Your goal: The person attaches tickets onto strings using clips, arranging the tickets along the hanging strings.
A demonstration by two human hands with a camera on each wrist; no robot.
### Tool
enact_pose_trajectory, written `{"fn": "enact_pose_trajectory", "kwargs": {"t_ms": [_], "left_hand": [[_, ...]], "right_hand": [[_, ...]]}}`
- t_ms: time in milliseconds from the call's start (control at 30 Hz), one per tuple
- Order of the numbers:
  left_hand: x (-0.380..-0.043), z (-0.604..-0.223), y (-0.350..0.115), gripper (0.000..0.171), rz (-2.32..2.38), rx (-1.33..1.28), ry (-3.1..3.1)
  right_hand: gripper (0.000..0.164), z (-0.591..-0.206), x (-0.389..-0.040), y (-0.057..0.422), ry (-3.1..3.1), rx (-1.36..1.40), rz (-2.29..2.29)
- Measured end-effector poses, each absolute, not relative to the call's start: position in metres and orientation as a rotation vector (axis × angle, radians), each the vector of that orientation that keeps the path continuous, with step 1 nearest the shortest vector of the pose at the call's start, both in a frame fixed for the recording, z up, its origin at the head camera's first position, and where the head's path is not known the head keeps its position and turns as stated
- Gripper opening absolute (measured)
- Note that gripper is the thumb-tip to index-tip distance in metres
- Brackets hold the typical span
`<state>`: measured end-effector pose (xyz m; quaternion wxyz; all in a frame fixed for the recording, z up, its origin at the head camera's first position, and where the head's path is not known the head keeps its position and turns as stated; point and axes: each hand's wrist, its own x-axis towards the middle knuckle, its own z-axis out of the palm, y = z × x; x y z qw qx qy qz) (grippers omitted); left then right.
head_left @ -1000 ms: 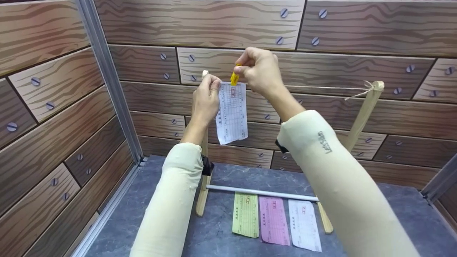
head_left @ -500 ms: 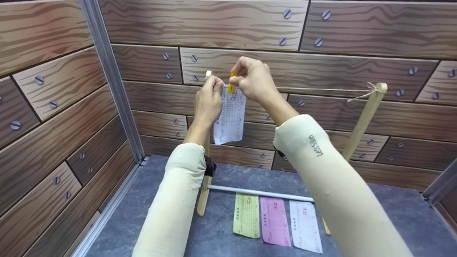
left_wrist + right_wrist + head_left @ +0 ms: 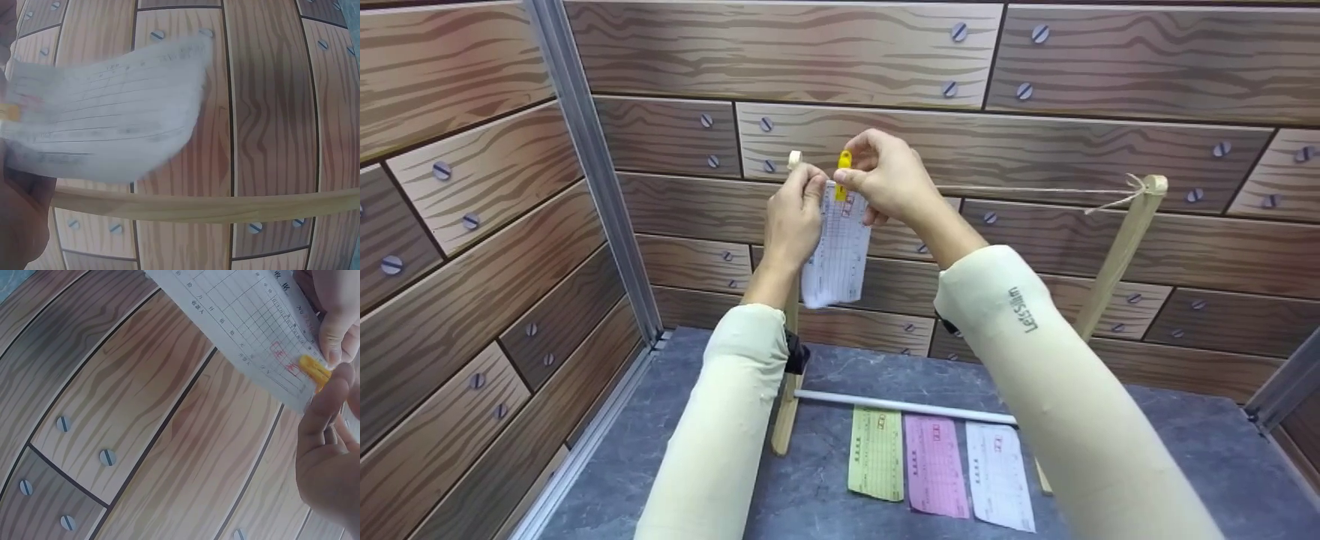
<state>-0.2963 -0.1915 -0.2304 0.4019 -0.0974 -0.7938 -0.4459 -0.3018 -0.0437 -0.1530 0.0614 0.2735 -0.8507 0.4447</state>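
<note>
Plank wall (image 3: pixel 1035 67), yellow clip (image 3: pixel 841 192), slip (image 3: pixel 124 112) seemingly blurrier from left wrist

Probably a lab or studio setting: the plank walls (image 3: pixel 870 52) and their screws (image 3: pixel 959 31) look printed, a metal post (image 3: pixel 599 172) slants at upper left, and a grey marbled table (image 3: pixel 825 472) spans the frame's bottom.
</note>
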Motion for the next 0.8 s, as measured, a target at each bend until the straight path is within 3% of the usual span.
{"fn": "enact_pose_trajectory", "kwargs": {"t_ms": [167,567,800], "left_hand": [[-0.294,-0.235,-0.191,0.025,-1.151,-0.287,-1.962],[-0.283,-0.284,-0.188,0.052,-1.232,-0.327,-1.896],[-0.281,-0.323,-0.189,0.053,-1.361,-0.328,-1.864]], "right_hand": [[0.045,-0.154,-0.299,-0.034,-2.506,0.832,1.476],[0.013,-0.168,-0.291,0.012,-2.003,0.856,1.698],[0.011,-0.191,-0.281,0.050,-1.928,0.854,1.713]]}}
